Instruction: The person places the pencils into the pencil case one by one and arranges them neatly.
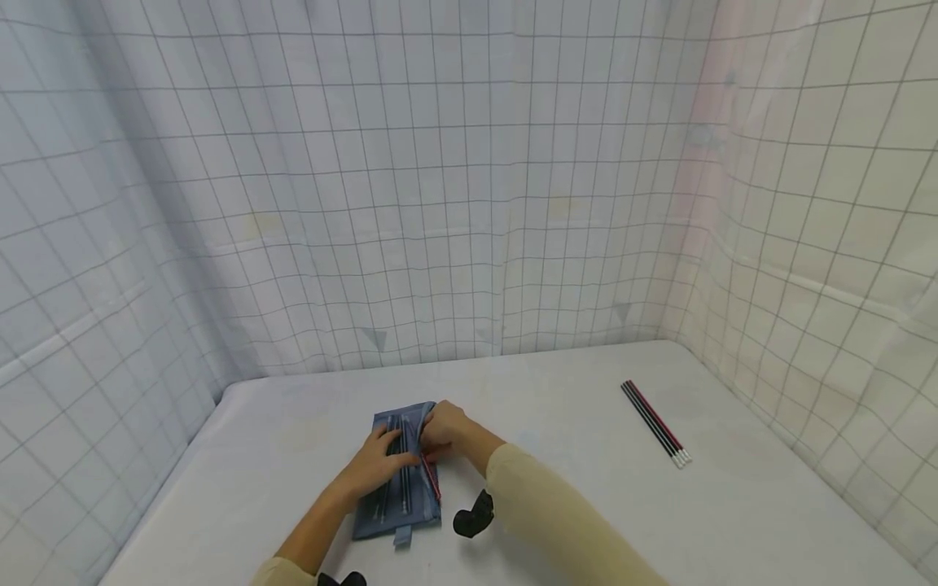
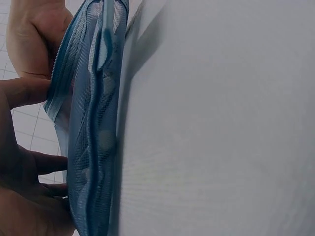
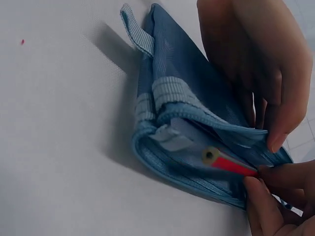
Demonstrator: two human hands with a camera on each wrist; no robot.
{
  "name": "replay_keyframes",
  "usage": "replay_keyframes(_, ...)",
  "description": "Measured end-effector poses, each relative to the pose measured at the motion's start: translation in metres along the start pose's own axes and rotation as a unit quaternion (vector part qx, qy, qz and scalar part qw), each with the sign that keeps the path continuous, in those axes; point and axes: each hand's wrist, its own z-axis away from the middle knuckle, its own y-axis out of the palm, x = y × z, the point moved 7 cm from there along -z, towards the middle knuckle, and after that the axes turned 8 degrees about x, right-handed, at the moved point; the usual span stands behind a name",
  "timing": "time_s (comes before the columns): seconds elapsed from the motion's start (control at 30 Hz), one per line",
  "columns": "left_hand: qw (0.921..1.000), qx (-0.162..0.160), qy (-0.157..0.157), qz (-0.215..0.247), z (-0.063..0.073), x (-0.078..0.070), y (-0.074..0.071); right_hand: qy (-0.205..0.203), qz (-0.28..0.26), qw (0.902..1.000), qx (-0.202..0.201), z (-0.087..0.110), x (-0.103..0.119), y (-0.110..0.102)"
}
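Observation:
A blue mesh zip pencil case (image 1: 419, 506) lies flat on the table, with several dark pencils showing through its top. My left hand (image 1: 372, 465) rests on the mesh, its thumb (image 3: 279, 140) against the zip edge of the gaping opening. At that opening, my right hand (image 1: 444, 426) pinches a red pencil (image 3: 231, 164) between thumb and finger. The pencil's blunt end points out of the hand, between the two zip edges. In the left wrist view, the zip edge (image 2: 66, 69) stands raised between both hands. The pencil's far end is hidden by the right hand.
To the right on the white table (image 1: 557, 488), a few pencils (image 1: 655, 423), black and red with white ends, lie side by side. A fabric tab (image 1: 403, 536) sticks out from the case's near end. White gridded curtains (image 1: 469, 203) surround the table's back and sides.

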Motion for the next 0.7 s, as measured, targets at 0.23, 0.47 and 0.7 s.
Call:
replay_keyframes(0.23,1.0000,0.004,-0.002,0.002,0.002,-0.001,-0.001,-0.025,-0.080,0.9955,0.045,-0.002,0.001,0.011)
replay_keyframes(0.47,0.9999,0.007,0.002,0.012,0.005,-0.001,-0.001,-0.027,-0.147,0.9844,0.093,-0.005,-0.006,0.009)
replay_keyframes(0.7,0.9999,0.008,0.000,0.006,0.004,-0.001,-0.001,-0.010,-0.165,0.9811,0.101,0.002,-0.008,-0.006)
